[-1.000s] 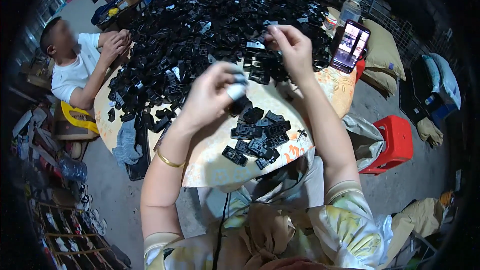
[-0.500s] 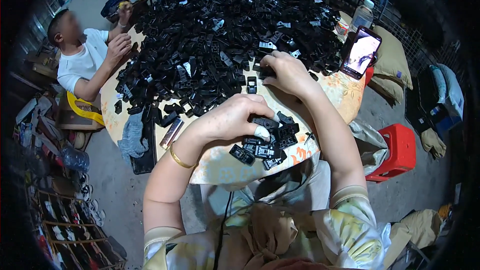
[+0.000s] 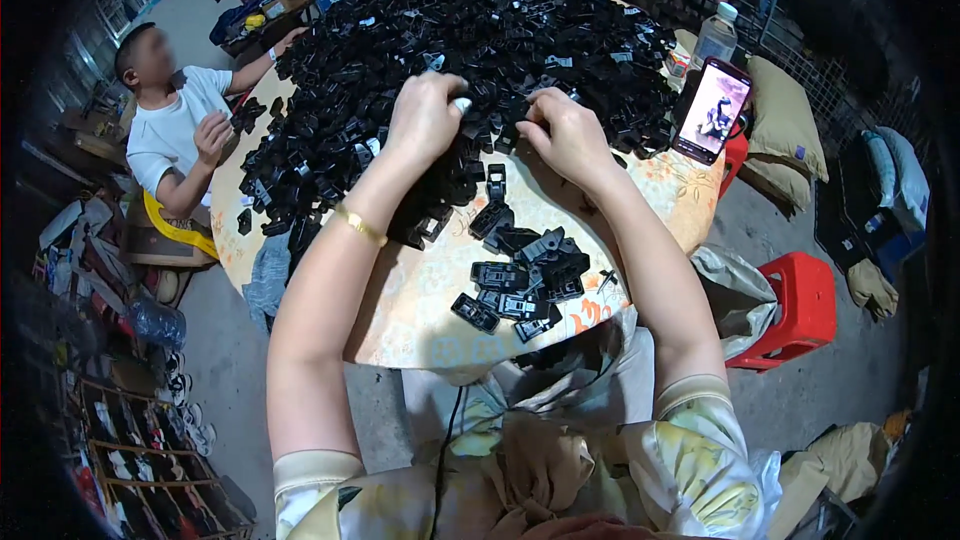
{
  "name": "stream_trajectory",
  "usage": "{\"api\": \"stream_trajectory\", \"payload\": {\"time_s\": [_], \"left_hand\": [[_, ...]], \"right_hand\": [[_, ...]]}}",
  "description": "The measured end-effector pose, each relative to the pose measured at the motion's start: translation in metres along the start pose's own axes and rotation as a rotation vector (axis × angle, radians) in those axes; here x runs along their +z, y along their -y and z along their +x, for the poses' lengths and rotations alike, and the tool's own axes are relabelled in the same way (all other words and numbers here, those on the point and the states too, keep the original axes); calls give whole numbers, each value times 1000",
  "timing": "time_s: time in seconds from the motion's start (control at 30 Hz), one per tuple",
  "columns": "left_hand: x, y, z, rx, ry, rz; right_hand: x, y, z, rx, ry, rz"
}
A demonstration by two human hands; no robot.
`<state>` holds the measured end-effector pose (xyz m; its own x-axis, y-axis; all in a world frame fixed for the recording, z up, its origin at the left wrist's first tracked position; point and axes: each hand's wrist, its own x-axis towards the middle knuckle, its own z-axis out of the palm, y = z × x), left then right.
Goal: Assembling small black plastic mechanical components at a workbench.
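Observation:
A large heap of small black plastic parts [image 3: 350,90] covers the far side of the round table. My left hand [image 3: 426,118] reaches over the heap's near part, fingers bent down onto the black pieces; a white wrap shows on one fingertip. What those fingers hold, if anything, is hidden. Beside it, my right hand [image 3: 568,136] is curled at the heap's near edge, its fingertips against dark parts I cannot single out. Closer to me lies a small separate cluster of black parts [image 3: 525,280], touched by neither hand. One single part [image 3: 496,180] lies between the cluster and the heap.
A phone [image 3: 714,112] with a lit screen leans at the table's right, beside a clear bottle [image 3: 717,32]. Across on the left sits another person [image 3: 178,125] in a white shirt. A red stool [image 3: 795,308] stands right of the table, and a grey cloth [image 3: 267,278] hangs at its left edge.
My left hand has left the near cluster and moved up to the heap. My right hand stays by the heap's edge. The other person's hands have shifted.

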<state>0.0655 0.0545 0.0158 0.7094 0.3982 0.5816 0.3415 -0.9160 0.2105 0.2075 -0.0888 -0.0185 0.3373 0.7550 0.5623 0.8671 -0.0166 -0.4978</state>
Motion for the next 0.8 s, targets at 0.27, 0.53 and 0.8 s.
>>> {"api": "stream_trajectory", "payload": {"time_s": [0.27, 0.53, 0.8], "left_hand": [[37, 13, 34, 260, 228, 294], [3, -26, -2, 204, 185, -71], [-16, -28, -47, -305, 190, -756]], "right_hand": [[15, -18, 3, -188, -45, 84], [7, -10, 3, -46, -174, 309], [20, 6, -2, -42, 94, 835]]}}
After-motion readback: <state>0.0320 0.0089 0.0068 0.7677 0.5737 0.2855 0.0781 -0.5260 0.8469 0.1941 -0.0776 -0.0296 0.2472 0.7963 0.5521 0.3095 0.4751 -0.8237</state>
